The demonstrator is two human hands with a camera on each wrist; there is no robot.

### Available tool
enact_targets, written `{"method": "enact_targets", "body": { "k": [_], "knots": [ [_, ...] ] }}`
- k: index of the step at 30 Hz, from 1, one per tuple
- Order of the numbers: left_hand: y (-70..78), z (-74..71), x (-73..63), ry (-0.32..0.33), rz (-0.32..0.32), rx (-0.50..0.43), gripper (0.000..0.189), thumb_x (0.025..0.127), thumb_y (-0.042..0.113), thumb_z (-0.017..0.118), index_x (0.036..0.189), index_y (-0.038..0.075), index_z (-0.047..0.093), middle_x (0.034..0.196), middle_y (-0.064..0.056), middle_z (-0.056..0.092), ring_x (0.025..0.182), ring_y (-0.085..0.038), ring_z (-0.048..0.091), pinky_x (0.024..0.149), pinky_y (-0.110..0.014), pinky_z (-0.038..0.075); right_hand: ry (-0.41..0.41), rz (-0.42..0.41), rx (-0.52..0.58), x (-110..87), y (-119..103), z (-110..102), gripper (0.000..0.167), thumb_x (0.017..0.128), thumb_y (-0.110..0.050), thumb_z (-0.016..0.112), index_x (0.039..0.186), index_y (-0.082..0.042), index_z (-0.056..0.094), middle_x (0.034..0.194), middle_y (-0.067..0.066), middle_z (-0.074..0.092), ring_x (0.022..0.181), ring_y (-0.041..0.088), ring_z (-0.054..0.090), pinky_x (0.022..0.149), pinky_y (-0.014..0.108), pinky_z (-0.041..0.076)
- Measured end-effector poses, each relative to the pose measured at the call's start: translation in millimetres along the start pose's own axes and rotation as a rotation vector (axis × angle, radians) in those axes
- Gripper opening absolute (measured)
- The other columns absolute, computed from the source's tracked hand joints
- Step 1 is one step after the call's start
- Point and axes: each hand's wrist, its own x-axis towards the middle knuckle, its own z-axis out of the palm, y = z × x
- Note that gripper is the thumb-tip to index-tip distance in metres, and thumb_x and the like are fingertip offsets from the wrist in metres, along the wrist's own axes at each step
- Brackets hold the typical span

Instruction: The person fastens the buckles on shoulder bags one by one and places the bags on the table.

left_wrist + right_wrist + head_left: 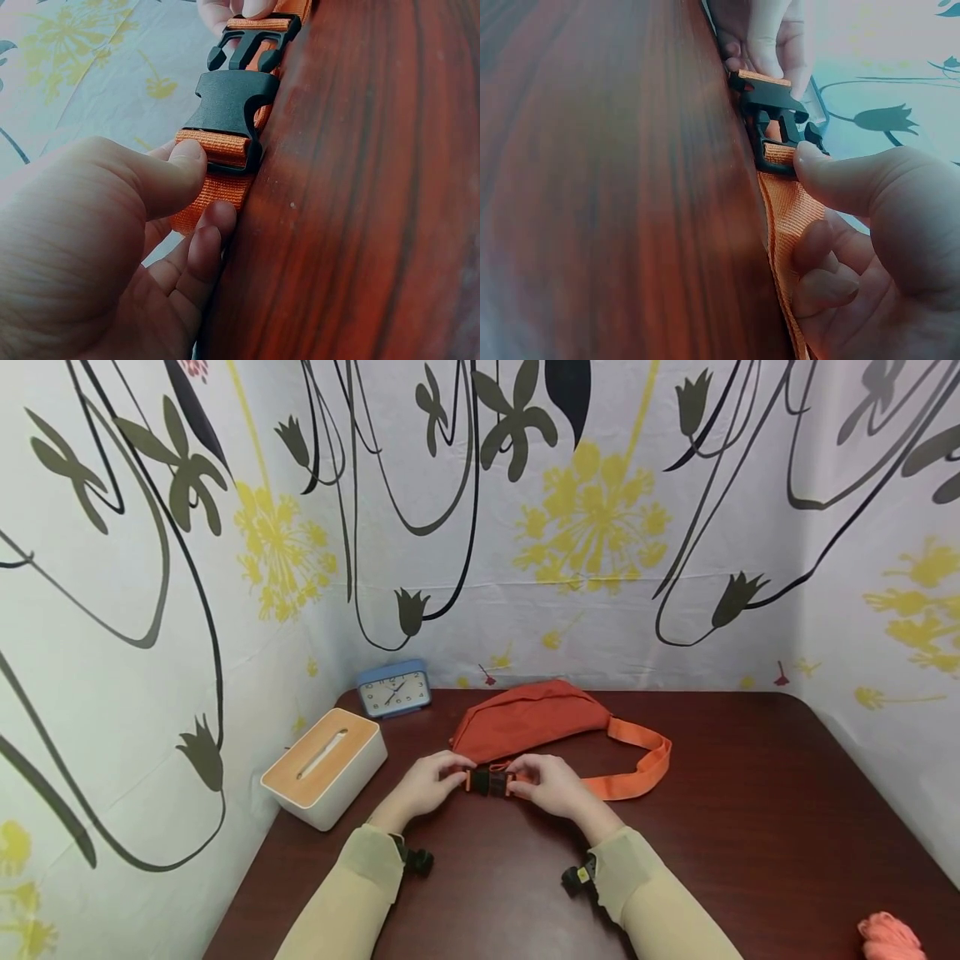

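An orange-red waist bag (528, 720) lies on the table, its orange strap (651, 770) looping round to the right. My left hand (427, 787) pinches the webbing at the black socket half of the buckle (231, 105), thumb on top and fingers beneath. Opposite it, my right hand (555, 787) holds the pronged half of the buckle (244, 49) between thumb and fingers. Both halves are lined up, with the prong tips close to the socket's mouth. In the right wrist view the webbing (791, 214) runs back under my right fingers.
A white tissue box with a wooden lid (322, 768) stands at the left. Behind it is a blue clock (394, 690). A bundle of pink yarn (891, 937) sits at the near right. Patterned cloth walls (480, 552) enclose the table's back and sides.
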Motion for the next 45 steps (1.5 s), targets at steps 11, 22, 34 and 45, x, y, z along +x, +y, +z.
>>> {"method": "enact_targets", "body": {
  "k": [11,22,34,45],
  "knots": [
    [1.1,0.6,-0.4,0.005,0.001,-0.003,0.024,0.109,0.020,0.070,0.129,0.031,0.078,0.135,0.002,0.075,0.129,-0.024,0.069,0.116,-0.055,0.054,0.022,-0.003,0.010,1.9,-4,10,0.018,0.102,-0.025,0.081,0.119,-0.023,0.080,0.096,-0.004,0.074,0.070,0.012,0.058,0.067,0.030,0.050],
    [0.5,0.1,-1.4,0.012,0.001,-0.009,0.024,0.108,0.019,0.071,0.128,0.031,0.079,0.136,0.001,0.075,0.128,-0.025,0.069,0.115,-0.056,0.055,0.027,0.038,0.003,5.4,-7,14,0.021,0.101,-0.029,0.082,0.122,-0.027,0.081,0.101,-0.005,0.077,0.077,0.013,0.061,0.075,0.033,0.052],
    [-0.7,0.9,0.2,0.011,0.013,-0.012,0.024,0.108,0.019,0.071,0.126,0.031,0.079,0.133,0.003,0.076,0.127,-0.024,0.069,0.115,-0.055,0.055,0.071,0.049,-0.052,7.7,-15,17,0.025,0.099,-0.023,0.084,0.124,-0.024,0.086,0.126,0.002,0.082,0.124,0.027,0.075,0.107,0.054,0.060],
    [-0.3,0.9,0.1,0.020,0.010,-0.016,0.023,0.107,0.017,0.073,0.124,0.030,0.081,0.132,0.002,0.077,0.126,-0.025,0.070,0.113,-0.056,0.056,0.083,0.057,-0.079,10.4,-20,21,0.024,0.099,-0.022,0.083,0.123,-0.025,0.086,0.123,-0.001,0.083,0.119,0.022,0.076,0.102,0.050,0.061]
  ]
}}
